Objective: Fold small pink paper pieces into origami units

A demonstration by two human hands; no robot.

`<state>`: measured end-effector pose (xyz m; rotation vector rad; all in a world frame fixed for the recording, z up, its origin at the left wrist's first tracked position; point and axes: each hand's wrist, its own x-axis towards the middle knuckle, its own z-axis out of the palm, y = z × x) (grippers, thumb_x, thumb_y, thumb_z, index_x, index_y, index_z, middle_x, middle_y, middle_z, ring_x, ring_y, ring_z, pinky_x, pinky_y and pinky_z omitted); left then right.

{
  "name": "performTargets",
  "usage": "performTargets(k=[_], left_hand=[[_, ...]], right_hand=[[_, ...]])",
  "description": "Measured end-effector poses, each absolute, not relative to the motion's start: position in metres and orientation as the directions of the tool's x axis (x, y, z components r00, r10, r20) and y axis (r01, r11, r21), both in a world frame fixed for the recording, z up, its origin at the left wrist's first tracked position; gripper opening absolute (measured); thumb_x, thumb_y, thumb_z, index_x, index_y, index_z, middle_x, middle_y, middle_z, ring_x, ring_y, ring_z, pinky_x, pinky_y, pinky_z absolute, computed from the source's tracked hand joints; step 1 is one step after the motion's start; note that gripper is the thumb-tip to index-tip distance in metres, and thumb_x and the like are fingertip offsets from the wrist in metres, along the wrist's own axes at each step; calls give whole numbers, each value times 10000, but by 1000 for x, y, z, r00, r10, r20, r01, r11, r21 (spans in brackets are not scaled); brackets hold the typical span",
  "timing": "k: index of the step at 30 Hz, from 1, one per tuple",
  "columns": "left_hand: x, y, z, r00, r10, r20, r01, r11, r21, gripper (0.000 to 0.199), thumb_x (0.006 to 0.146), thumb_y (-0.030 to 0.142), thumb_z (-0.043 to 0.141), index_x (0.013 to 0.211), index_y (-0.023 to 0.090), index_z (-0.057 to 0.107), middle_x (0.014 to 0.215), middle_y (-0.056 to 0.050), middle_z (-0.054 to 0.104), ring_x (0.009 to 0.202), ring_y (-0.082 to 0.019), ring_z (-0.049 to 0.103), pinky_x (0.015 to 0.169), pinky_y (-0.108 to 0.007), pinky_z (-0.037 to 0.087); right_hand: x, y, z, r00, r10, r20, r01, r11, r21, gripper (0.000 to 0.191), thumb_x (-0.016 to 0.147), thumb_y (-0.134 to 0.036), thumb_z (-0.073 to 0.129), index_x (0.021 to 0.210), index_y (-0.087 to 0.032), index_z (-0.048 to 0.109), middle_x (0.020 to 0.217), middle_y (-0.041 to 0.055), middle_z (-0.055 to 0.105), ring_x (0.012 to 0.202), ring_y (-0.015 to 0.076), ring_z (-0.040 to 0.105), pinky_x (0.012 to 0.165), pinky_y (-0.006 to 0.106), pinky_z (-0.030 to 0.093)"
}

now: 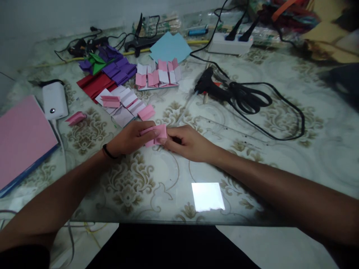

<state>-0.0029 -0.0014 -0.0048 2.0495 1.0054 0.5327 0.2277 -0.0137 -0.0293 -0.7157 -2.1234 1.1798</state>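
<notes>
A small folded piece of pink paper (160, 131) is held just above the table, near the middle of the head view. My left hand (134, 137) grips its left part, the thumb lying across the top. At its right edge my right hand (187, 142) pinches it between thumb and fingers. Just beyond my left hand lie folded white and pink paper pieces (123, 102), with one pink folded piece (146, 112) at their near end. Another pink folded piece (76, 118) rests alone to the left.
A black glue gun (209, 84) with coiled cable lies right of centre, near a clear ruler (232, 130). Behind are purple folded papers (120, 70), blue sheets (171, 46) and a white power strip (231, 43). A white power bank (55, 100) and pink paper stack (25, 138) sit left.
</notes>
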Motion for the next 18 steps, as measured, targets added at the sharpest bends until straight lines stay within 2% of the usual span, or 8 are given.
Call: performTargets(k=[18], left_hand=[[-2,-1,-2,598,801,18,475,-373,797,382,996,400,541,699,163,494,638,46,426,618,-87,383,590,-251,310]], right_hand=[[228,-14,-29,-680,699,222,169,444,-880,432,1057,-487,591,781,-155,584,622,-65,414,575,74,361,570,217,291]])
